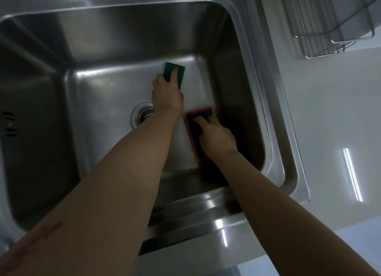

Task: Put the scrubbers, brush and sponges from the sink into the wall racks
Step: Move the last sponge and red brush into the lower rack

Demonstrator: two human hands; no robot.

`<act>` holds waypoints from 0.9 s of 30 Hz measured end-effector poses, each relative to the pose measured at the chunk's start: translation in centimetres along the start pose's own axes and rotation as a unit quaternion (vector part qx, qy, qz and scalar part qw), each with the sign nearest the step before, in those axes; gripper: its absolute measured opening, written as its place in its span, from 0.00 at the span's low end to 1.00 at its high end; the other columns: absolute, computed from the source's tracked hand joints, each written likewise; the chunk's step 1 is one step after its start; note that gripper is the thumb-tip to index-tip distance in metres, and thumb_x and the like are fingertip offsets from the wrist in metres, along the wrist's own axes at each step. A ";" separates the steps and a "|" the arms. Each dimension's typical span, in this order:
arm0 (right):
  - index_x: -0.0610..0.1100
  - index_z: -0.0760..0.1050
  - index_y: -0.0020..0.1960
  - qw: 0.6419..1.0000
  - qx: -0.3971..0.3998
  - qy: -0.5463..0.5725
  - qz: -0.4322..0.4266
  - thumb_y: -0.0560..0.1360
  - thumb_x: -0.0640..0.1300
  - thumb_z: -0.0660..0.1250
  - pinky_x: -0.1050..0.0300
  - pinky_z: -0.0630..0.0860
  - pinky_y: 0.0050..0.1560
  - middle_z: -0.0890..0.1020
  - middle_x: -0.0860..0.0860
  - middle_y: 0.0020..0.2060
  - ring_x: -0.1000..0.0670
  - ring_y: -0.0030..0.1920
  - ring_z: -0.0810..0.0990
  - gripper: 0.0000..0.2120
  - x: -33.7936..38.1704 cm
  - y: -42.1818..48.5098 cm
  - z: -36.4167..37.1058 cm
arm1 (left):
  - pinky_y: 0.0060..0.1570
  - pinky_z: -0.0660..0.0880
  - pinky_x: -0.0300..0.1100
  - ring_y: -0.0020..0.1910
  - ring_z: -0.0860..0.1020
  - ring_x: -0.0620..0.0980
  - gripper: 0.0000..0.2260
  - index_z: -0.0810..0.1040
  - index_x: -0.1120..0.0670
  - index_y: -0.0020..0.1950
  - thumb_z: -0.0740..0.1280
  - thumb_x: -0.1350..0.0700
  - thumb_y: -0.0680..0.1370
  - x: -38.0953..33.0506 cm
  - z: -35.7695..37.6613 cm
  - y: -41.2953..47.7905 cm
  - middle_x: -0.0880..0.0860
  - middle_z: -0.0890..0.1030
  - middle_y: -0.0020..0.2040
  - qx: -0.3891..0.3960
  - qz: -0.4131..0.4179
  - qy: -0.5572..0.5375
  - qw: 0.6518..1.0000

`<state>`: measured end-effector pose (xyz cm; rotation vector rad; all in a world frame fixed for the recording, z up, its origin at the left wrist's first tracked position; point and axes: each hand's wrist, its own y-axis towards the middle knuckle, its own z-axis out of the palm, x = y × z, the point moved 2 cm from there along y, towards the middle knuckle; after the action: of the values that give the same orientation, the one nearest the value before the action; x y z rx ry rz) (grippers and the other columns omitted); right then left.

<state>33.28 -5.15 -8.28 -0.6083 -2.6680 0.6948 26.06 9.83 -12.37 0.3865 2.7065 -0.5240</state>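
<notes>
Both my arms reach down into the steel sink (123, 48). My left hand (166, 92) grips a dark green sponge (181, 72) with a pale underside, near the far right of the sink floor, with one finger lying across its top. My right hand (216, 135) is closed on a black sponge with a red edge (194, 125) that lies against the sink's right wall. Part of that sponge is hidden under my fingers. A wire wall rack (321, 28) hangs at the top right, above the counter.
The drain strainer (143, 113) sits in the middle of the sink floor, just left of my left forearm. A white counter (329, 110) runs along the sink's right side. An overflow slot (9, 124) is in the left wall.
</notes>
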 end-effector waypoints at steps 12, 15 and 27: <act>0.46 0.60 0.76 0.980 -0.165 0.106 -0.033 0.79 0.44 0.61 0.45 0.79 0.52 0.76 0.42 0.65 0.39 0.54 0.81 0.27 1.0 -5.0 -6.8 | 0.59 0.74 0.53 0.63 0.68 0.61 0.32 0.57 0.48 0.78 0.67 0.52 0.77 1.6 -6.2 -6.6 0.62 0.66 0.65 -0.051 0.007 -0.056 0.997; 0.47 0.60 0.77 0.972 -0.207 0.105 -0.043 0.79 0.45 0.61 0.45 0.79 0.51 0.76 0.43 0.65 0.39 0.54 0.81 0.27 0.9 -6.4 -9.2 | 0.59 0.74 0.54 0.62 0.68 0.60 0.32 0.58 0.47 0.78 0.68 0.51 0.77 0.4 -7.8 -8.6 0.62 0.67 0.64 -0.072 0.014 -0.061 0.995; 0.50 0.63 0.76 0.931 -0.336 0.129 -0.062 0.79 0.44 0.60 0.53 0.71 0.49 0.79 0.42 0.62 0.39 0.57 0.79 0.26 -4.4 -9.6 -22.1 | 0.61 0.73 0.55 0.63 0.68 0.61 0.31 0.58 0.45 0.78 0.67 0.51 0.78 -5.3 -11.4 -12.8 0.63 0.68 0.64 -0.148 0.034 -0.054 0.987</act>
<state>42.80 -6.25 14.24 -0.6250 -2.6192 -0.3474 23.30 1.93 3.53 0.3561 2.6012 -0.1149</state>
